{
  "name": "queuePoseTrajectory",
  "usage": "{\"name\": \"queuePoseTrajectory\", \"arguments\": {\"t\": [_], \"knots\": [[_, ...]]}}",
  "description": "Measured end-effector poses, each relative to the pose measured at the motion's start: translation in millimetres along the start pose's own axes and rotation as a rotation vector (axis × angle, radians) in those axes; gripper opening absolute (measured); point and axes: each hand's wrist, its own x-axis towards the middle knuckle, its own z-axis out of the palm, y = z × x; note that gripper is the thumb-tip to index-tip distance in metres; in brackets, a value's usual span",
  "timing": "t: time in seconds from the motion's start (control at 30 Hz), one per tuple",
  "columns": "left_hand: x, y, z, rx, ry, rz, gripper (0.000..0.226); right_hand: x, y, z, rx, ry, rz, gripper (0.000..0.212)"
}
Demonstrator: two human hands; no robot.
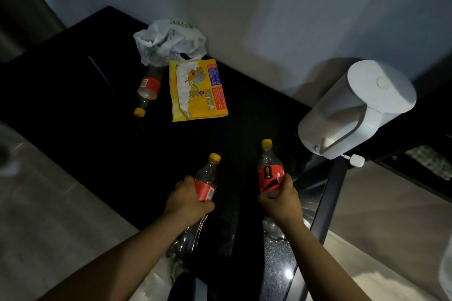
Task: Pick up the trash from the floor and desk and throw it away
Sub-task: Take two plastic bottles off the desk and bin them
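My left hand point(187, 199) grips a clear plastic bottle point(208, 178) with a red label and yellow cap, held tilted above the black desk point(73, 95). My right hand point(281, 199) grips a second such bottle point(269, 168) by its red label, cap pointing away from me. Farther back on the desk lie a third bottle point(146, 91) on its side, a flat yellow snack packet point(198, 90) and a crumpled white plastic bag point(170, 41) against the wall.
A white electric kettle point(357, 107) stands at the desk's right end, with a white plug point(357, 161) beside it. The grey wall runs behind the desk. Light tiled floor point(49, 203) shows to the left and lower right.
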Motion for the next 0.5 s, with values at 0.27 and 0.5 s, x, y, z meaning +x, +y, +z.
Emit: {"name": "queuePoseTrajectory", "arguments": {"t": [0.27,0.5], "knots": [[-3,19,-25,-0.139,0.14,0.051,0.067,-2,-9,-15,0.273,-0.006,-0.098,0.08],[-8,46,-48,-0.369,0.192,0.168,0.064,-6,-37,-39,0.419,-0.017,-0.22,0.081]]}}
